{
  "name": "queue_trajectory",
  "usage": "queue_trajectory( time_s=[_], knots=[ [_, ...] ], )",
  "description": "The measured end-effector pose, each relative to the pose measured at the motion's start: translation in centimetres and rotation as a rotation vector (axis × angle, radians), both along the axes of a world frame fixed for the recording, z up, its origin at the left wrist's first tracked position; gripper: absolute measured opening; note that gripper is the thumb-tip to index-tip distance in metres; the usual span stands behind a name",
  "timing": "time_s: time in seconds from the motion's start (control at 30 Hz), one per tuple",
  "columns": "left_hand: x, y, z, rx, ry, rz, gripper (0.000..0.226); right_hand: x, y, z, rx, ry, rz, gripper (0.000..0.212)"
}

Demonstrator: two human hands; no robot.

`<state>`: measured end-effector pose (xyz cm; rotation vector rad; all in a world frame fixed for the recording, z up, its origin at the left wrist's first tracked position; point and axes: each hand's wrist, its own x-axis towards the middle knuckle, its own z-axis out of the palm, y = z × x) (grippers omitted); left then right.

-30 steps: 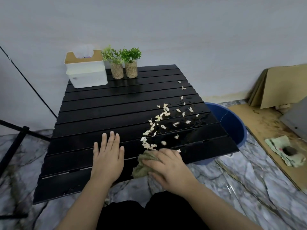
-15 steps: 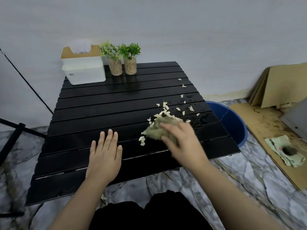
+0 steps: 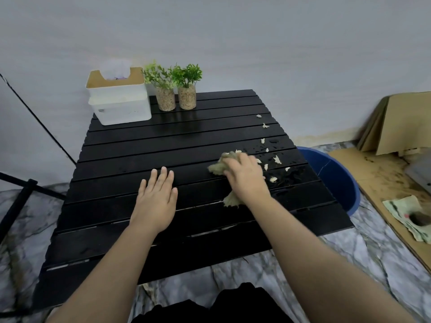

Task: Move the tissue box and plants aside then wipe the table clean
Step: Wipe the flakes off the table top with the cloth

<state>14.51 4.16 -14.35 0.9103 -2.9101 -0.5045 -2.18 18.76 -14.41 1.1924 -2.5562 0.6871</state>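
- Right hand [image 3: 245, 178] fingers clenched on a rag [image 3: 218, 167], pressed to the bench [image 3: 140, 145].
- Left hand [image 3: 156, 199] fingers released, flat.
- Crumbs [image 3: 276, 159] just beyond the right fingers.
- Tissue box [image 3: 120, 101] and plants [image 3: 175, 87] far beyond both hands.

One tissue box [image 3: 120, 99], two potted plants [image 3: 166, 89] [image 3: 186, 86], one cloth [image 3: 222, 165], one bucket [image 3: 335, 180], two hands [image 3: 156, 199] [image 3: 246, 177].

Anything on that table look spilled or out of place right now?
Yes. Pale scraps and water droplets lie scattered along the table's right side, beyond the cloth under the right hand. The tissue box and plants stand upright at the far-left corner.
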Motion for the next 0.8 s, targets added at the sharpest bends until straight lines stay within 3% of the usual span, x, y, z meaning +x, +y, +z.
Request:
queue_trajectory(
  time_s=[0.1,0.2,0.3,0.4,0.5,0.63,0.8],
  knots=[
    [0.2,-0.1,-0.3,-0.010,0.000,-0.005,0.052,0.1,1.4,1.7,-0.145,-0.113,-0.026,0.035],
    [0.1,-0.1,-0.4,-0.023,0.009,0.000,0.053,4.9,4.2,2.5,-0.184,-0.078,0.122,0.035],
    [0.1,-0.1,-0.5,-0.015,0.009,0.006,0.053,10.9,6.4,0.9,-0.025,-0.012,0.266,0.034],
    [0.1,-0.1,-0.5,-0.013,0.006,0.004,0.053,11.4,6.1,-0.7,0.122,0.100,0.330,0.033],
    [0.2,-0.1,-0.6,-0.021,0.010,0.002,0.053,7.0,3.1,-0.7,0.103,0.129,0.216,0.031],
    [0.1,-0.2,-0.6,-0.013,0.019,0.001,0.052,1.1,-1.0,-0.2,0.095,0.000,0.001,0.027],
    [0.2,-0.3,-0.3,-0.003,-0.010,-0.004,0.052,2.1,2.5,2.9,-0.133,-0.203,0.050,0.035]
  ],
)
